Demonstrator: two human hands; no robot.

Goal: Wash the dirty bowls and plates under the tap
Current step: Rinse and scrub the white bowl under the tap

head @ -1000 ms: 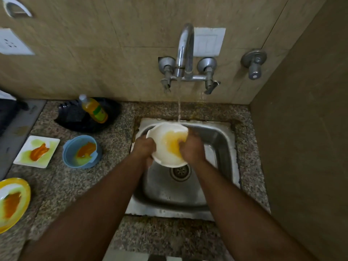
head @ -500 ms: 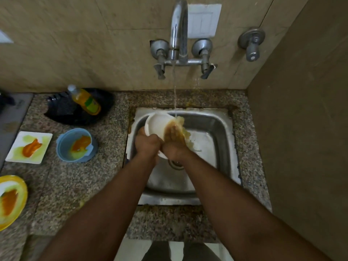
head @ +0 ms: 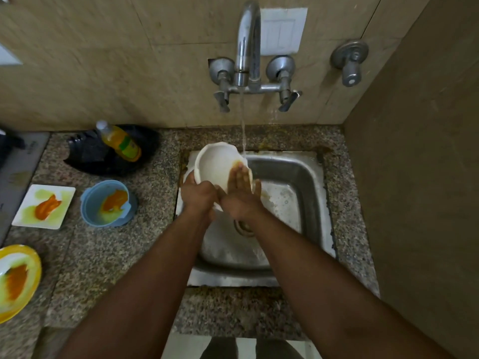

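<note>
A white bowl [head: 215, 164] is held tilted over the left side of the steel sink [head: 298, 177], its right rim under the running tap [head: 246, 47]. My left hand [head: 198, 195] grips the bowl's lower left edge. My right hand [head: 241, 193] lies with straight fingers flat against the bowl's inside, over an orange smear. On the counter to the left wait a blue bowl [head: 107, 203], a white square plate [head: 44, 206] and a yellow-rimmed plate [head: 15, 278], all smeared orange and green.
A bottle of yellow dish liquid [head: 120, 141] lies on a black tray [head: 103, 156] at the back of the granite counter [head: 116, 255]. A second valve [head: 350, 63] sticks out of the tiled wall. A brown side wall [head: 414, 203] closes off the right.
The bowl has moved left and tipped more upright, and most of its orange stain is gone. My right hand has gone from rubbing inside to lying flat on the bowl's right side.
</note>
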